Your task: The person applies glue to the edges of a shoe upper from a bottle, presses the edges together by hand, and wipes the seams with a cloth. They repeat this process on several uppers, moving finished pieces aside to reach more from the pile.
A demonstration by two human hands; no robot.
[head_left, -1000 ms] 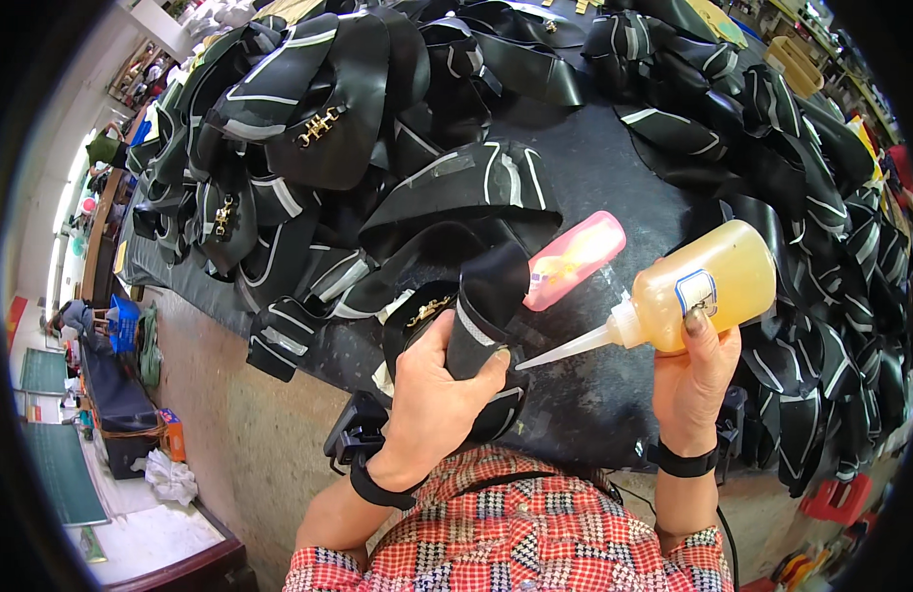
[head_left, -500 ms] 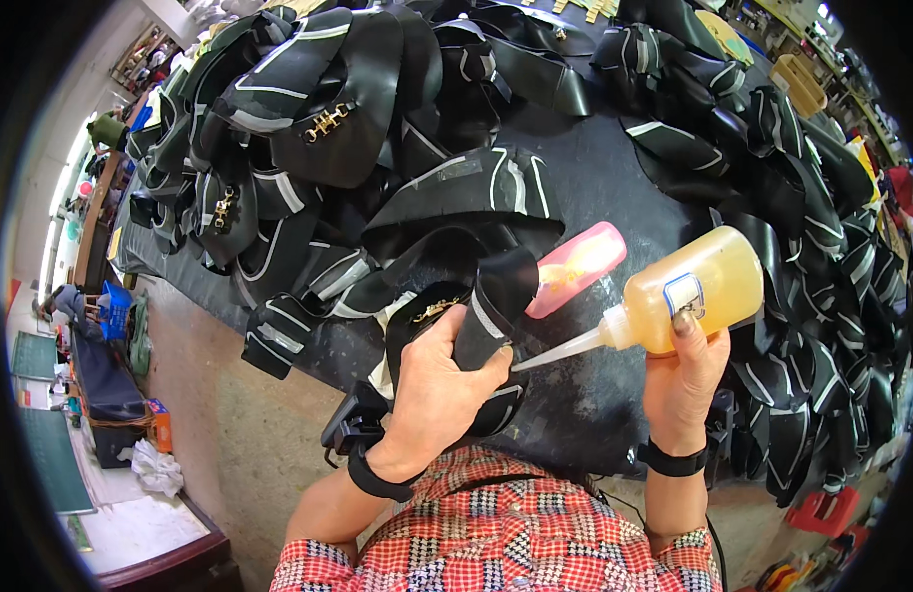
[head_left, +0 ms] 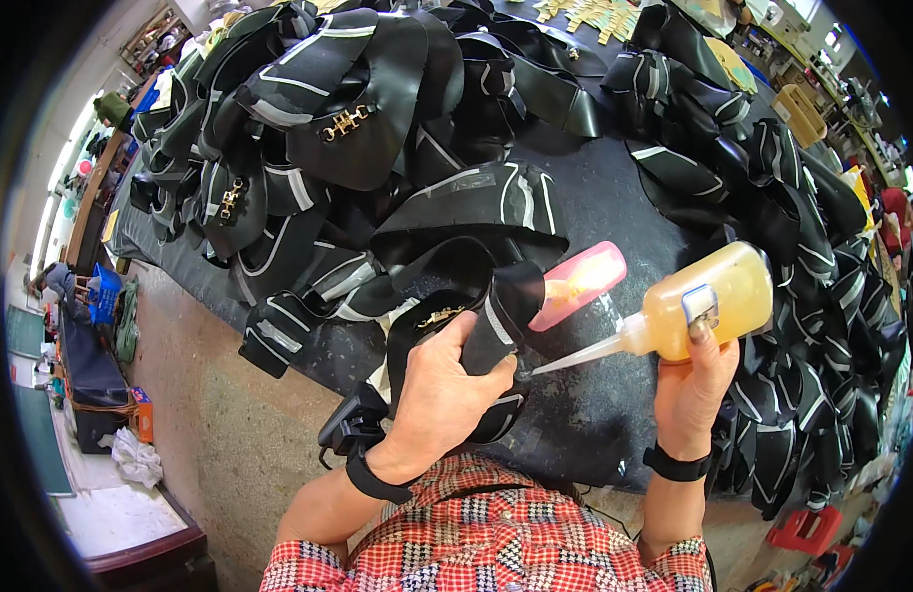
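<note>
My left hand [head_left: 444, 387] is closed around a black shoe upper [head_left: 493, 335] with a gold metal ornament and a pale strip along its folded edge. The thumb and fingers pinch its near part. In my right hand [head_left: 695, 390] is a squeeze bottle [head_left: 708, 304] of amber liquid, lying nearly level. Its long, clear nozzle points left, the tip just right of my left fingertips and apart from the upper. Just beyond, a pink container [head_left: 581, 284] lies on the table. The fingers behind the bottle are partly hidden.
Black uppers with pale tape [head_left: 323, 89] are heaped at the far left, and another heap [head_left: 762, 207] runs down the right side. The dark tabletop [head_left: 594, 405] lies between them. A red plastic object [head_left: 803, 530] is at the lower right, past the table edge.
The squeeze bottle has shifted slightly right and down in the picture, its nozzle tip a little farther from the upper. My left hand keeps its hold. The whole view has tilted slightly.
</note>
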